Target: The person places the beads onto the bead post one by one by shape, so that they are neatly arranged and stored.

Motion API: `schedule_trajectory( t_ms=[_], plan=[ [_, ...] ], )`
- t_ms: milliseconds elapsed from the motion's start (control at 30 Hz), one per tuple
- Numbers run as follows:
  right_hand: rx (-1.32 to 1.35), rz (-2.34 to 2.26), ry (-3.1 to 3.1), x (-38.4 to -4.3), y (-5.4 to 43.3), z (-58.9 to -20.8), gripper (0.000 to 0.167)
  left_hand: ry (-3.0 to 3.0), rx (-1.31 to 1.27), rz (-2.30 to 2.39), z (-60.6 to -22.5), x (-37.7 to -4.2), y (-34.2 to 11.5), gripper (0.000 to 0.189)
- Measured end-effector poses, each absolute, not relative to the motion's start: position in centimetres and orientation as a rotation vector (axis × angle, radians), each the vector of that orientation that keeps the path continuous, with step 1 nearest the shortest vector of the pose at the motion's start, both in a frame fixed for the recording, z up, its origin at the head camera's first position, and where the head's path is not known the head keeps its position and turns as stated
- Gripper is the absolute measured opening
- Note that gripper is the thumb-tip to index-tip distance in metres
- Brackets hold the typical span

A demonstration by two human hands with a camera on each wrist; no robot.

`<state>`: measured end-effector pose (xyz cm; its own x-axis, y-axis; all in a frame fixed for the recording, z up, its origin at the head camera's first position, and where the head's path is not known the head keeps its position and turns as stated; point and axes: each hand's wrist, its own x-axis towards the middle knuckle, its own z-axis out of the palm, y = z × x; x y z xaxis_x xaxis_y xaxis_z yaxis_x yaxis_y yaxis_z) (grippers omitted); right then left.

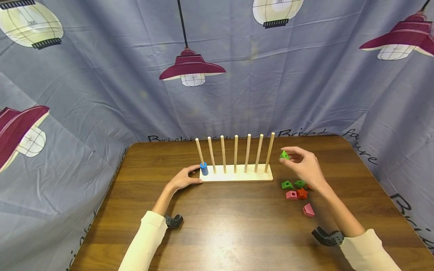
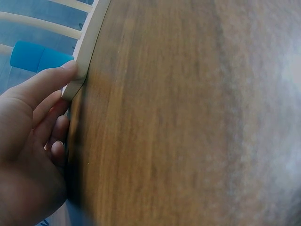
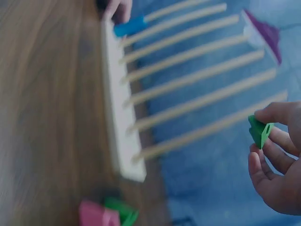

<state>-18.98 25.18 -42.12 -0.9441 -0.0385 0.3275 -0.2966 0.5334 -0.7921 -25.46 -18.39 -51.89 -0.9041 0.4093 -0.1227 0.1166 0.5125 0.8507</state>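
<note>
A wooden peg board (image 1: 237,177) with several upright dowels stands on the table. Blue cylindrical beads (image 2: 41,57) are stacked at the foot of its leftmost dowel. My left hand (image 1: 183,178) grips that end of the base, thumb on the front edge beside the beads. Off the right end of the board and above the table, my right hand (image 1: 306,165) pinches a green triangular bead (image 3: 261,132) between thumb and fingertips. A hole shows in the bead's side. The other dowels carry no beads.
On the table below my right hand lie green beads (image 1: 287,185), pink beads (image 1: 291,195) and a red star-shaped bead (image 1: 302,193). An orange piece (image 1: 310,187) is partly hidden by the right wrist. A printed curtain (image 1: 217,109) hangs behind the table.
</note>
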Motion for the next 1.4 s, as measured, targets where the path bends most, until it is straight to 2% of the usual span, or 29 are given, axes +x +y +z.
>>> schedule_trajectory(
  t_ms=[300, 533, 800, 1133, 1400],
  plan=[
    [0.464, 1.766, -2.255, -19.9, 18.3, -38.6, 0.031, 2.430, 0.428, 1.361, -51.9, -25.4, -18.5, 0.071],
    [0.510, 1.806, -2.191, -20.4, 14.0, -37.1, 0.028, 2.455, 0.579, 1.379, -51.9, -25.2, -18.6, 0.068],
    [0.606, 1.930, -2.083, -21.2, 10.0, -35.7, 0.032, 2.455, 0.468, 1.339, -51.9, -25.7, -18.6, 0.070],
    [0.670, 1.794, -2.107, -22.7, 6.7, -35.3, 0.028, 2.439, 0.457, 1.354, -52.0, -25.7, -18.5, 0.070],
    [0.611, 1.665, -2.162, -23.6, 5.2, -35.9, 0.028, 2.448, 0.450, 1.339, -52.1, -25.8, -18.5, 0.069]
  ],
)
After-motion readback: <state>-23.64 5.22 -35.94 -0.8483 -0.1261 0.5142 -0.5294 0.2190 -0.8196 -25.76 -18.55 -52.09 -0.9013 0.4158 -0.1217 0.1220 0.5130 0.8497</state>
